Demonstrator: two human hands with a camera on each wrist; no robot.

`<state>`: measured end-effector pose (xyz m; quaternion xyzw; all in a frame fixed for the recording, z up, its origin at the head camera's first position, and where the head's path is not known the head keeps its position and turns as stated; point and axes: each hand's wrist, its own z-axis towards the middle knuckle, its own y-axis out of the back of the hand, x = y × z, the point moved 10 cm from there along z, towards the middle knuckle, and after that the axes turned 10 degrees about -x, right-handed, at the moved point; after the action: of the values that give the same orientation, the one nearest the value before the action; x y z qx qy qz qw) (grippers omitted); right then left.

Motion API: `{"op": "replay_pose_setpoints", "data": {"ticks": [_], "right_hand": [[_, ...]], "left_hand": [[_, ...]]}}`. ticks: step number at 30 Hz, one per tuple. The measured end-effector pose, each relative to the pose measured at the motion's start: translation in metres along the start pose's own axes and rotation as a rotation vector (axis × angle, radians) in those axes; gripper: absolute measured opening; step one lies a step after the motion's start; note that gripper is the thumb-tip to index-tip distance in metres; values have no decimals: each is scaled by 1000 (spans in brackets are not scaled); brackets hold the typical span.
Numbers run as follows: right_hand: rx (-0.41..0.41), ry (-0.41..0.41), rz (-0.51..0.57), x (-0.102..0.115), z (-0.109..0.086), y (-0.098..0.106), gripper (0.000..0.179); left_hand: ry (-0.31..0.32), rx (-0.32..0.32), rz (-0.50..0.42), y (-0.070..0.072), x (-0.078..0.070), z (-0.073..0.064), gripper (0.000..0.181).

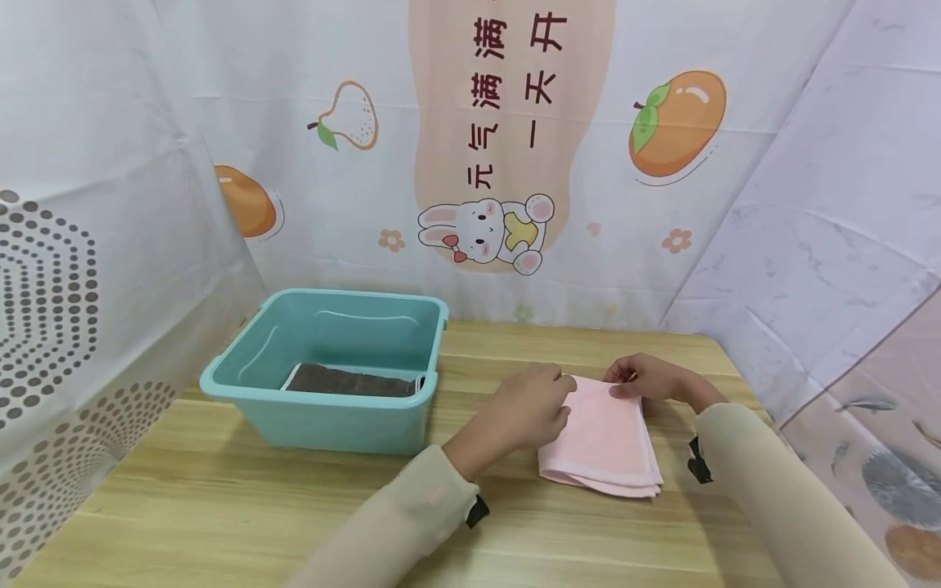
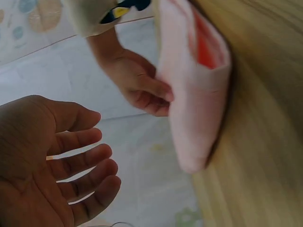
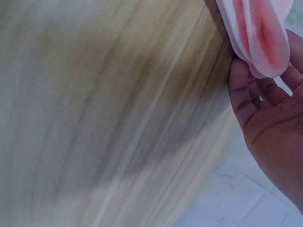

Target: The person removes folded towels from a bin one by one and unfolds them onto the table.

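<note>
A pink towel (image 1: 599,437), folded into a layered rectangle, lies on the right half of the table. My right hand (image 1: 650,380) pinches its far right edge between thumb and fingers; in the right wrist view the fingers (image 3: 242,92) bend around the folded layers. Over the towel's left edge hovers my left hand (image 1: 531,406) in the head view. The left wrist view shows that hand (image 2: 61,161) apart from the towel (image 2: 196,99), palm in sight, fingers loosely bent and nothing in them.
A light-blue plastic basin (image 1: 331,420) stands on the table at left, with a dark brown folded cloth (image 1: 349,381) inside. Printed curtains (image 1: 309,196) hang behind and on both sides of the wooden table (image 1: 198,498).
</note>
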<state>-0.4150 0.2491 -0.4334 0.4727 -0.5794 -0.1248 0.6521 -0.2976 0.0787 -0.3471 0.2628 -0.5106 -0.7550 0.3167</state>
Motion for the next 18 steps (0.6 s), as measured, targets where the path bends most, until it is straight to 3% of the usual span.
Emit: {"op": "replay_pose_setpoints", "data": {"ticks": [5,11,18], "right_hand": [[5,10,4,-1,1,-1,20],[-3,42,6,2,1,-1,20],[-61,125,-116,17,-2,0,12]], "left_hand": [[-58,62,22,-32,-5,7,31],[-109,195,-9,-65,-13,10,36],[-160,273,60,-83,-20,10,33]]}}
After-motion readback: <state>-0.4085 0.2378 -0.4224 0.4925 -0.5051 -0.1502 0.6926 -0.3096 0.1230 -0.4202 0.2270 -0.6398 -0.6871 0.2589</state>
